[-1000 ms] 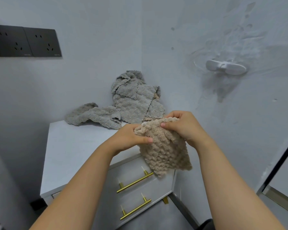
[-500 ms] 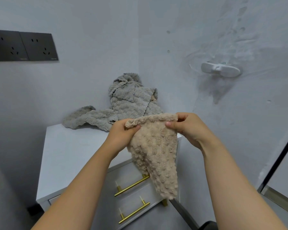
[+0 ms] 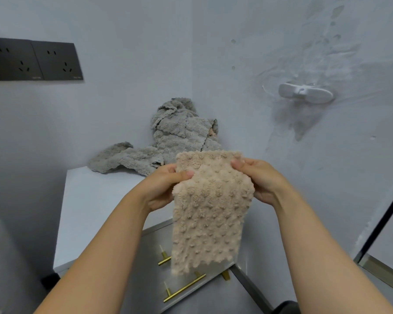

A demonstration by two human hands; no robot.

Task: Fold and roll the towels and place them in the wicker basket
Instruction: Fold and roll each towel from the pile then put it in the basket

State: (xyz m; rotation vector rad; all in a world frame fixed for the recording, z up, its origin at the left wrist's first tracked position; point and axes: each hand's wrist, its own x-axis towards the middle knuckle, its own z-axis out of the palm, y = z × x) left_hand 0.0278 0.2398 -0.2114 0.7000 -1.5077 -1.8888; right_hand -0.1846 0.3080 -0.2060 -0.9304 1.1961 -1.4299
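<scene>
A beige bobbled towel (image 3: 208, 211) hangs flat in front of me, above the cabinet's front edge. My left hand (image 3: 162, 189) pinches its upper left edge between thumb and fingers. My right hand (image 3: 259, 180) pinches the upper right edge. A heap of grey towels (image 3: 168, 141) lies crumpled in the back corner of the white cabinet top (image 3: 95, 205), partly leaning on the wall. No wicker basket shows in this view.
The cabinet has drawers with gold bar handles (image 3: 184, 288) below the towel. Dark wall sockets (image 3: 32, 60) sit on the left wall. A white plastic hook (image 3: 304, 92) sticks out of the right wall. A dark door frame (image 3: 381, 225) runs along the right.
The beige towel was bunched between my hands, then hung as a narrow point. Now it is spread out flat, with my hands further apart on its top edge.
</scene>
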